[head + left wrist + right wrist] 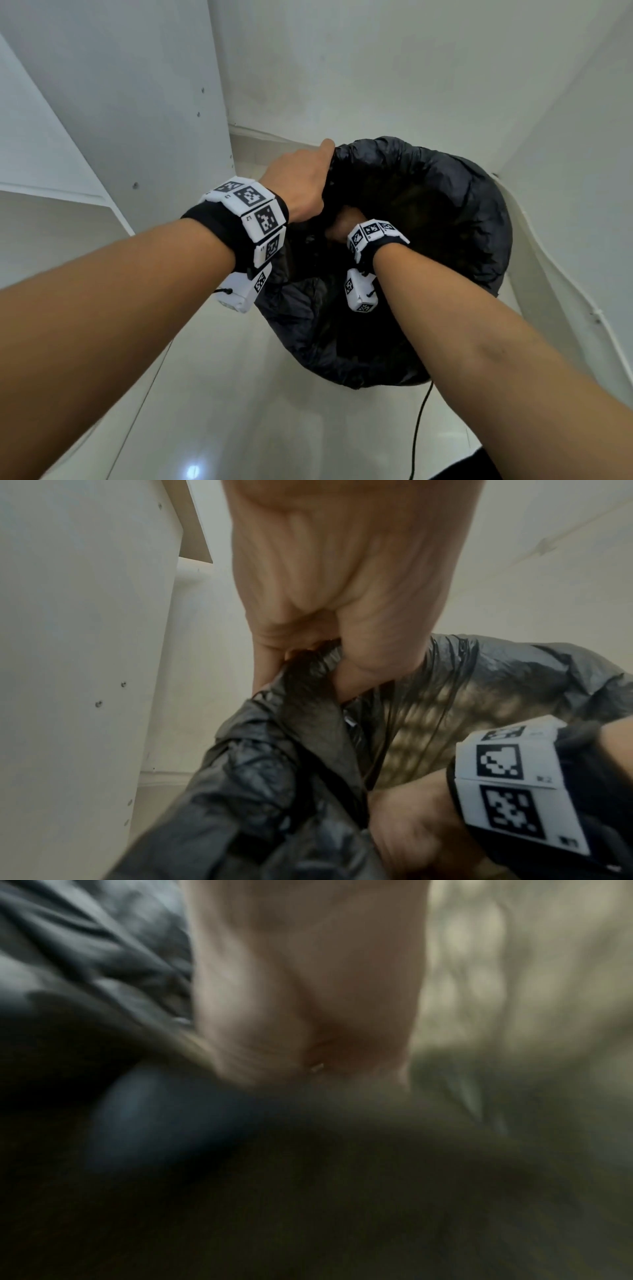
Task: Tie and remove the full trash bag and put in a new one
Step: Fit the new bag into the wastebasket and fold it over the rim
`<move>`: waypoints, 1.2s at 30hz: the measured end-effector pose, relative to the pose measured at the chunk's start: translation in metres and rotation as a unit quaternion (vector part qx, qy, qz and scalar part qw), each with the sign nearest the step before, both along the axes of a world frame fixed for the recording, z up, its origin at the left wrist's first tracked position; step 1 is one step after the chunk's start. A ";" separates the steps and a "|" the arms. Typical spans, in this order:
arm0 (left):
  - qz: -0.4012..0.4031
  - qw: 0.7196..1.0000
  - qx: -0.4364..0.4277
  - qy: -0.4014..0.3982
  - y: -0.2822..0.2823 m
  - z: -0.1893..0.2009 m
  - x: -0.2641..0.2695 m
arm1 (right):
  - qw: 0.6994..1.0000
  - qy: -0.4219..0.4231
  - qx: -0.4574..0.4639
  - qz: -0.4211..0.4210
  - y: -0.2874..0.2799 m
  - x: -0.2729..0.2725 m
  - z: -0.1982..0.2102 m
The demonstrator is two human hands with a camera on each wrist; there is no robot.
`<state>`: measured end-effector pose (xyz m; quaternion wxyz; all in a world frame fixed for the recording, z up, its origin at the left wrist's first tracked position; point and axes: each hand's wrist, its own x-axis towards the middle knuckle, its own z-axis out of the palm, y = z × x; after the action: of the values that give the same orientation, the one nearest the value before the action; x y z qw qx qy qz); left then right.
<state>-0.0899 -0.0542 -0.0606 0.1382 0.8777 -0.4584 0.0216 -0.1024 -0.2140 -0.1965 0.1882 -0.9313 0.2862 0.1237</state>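
Well — trash bag (455,212) black, crinkled, open-mouthed

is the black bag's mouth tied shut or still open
Still open. The black bag spreads wide over the bin rim, with no knot visible. The left hand grips its edge; the right hand reaches inside.
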 end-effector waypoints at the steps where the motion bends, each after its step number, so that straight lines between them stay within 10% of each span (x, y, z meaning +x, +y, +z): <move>1: -0.004 1.000 0.001 -0.002 -0.001 0.000 -0.001 | 1.000 -0.001 0.018 0.009 0.004 0.001 -0.004; 11: -0.004 1.000 0.002 0.003 0.003 -0.004 0.006 | 0.993 0.053 0.101 0.043 0.023 -0.010 -0.017; 17: 0.055 0.997 0.023 0.055 0.010 -0.004 0.023 | 0.989 0.039 -0.004 0.143 0.032 -0.008 0.067; 23: 0.108 0.988 0.005 0.106 0.025 0.006 0.037 | 0.977 -0.101 0.093 0.160 0.044 -0.027 0.148; 28: 0.143 0.979 0.008 0.146 0.030 0.010 0.054 | 0.924 -0.346 -0.137 0.089 0.011 -0.040 0.174; 36: 0.072 0.988 0.041 0.128 0.031 0.016 0.059 | 0.938 -0.230 -0.238 0.108 0.008 -0.021 0.136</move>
<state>-0.0308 -0.0235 -0.0443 0.1580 0.9089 -0.3728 -0.1000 -0.1237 -0.2063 -0.0608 0.0077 -0.9771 0.1542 -0.1462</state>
